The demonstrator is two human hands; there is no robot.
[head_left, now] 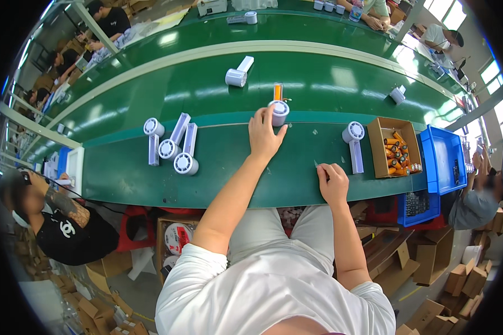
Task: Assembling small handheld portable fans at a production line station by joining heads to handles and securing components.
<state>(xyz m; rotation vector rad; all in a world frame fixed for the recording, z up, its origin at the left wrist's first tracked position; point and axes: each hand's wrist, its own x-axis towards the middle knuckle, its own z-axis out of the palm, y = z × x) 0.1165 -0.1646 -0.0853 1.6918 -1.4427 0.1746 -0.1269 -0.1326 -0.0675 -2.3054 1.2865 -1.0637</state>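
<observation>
A white handheld fan (280,113) with a round vented head stands beyond the front worktop, at the edge of the green belt. An orange battery (278,91) shows in its open handle, with thin wires beside it. My left hand (264,135) has its fingers and thumb closed at the left and near side of the fan's head. My right hand (333,181) rests on the worktop's front edge with its fingers curled, and I see nothing in them. To its right lies another fan (354,133) with an open handle.
Several fans (185,163) lie at the left of the worktop (235,173). One fan (236,77) is on the belt (330,89), another farther right (397,95). A cardboard box (381,151) of orange batteries and a blue tray (439,167) stand right. Co-workers (67,218) sit around.
</observation>
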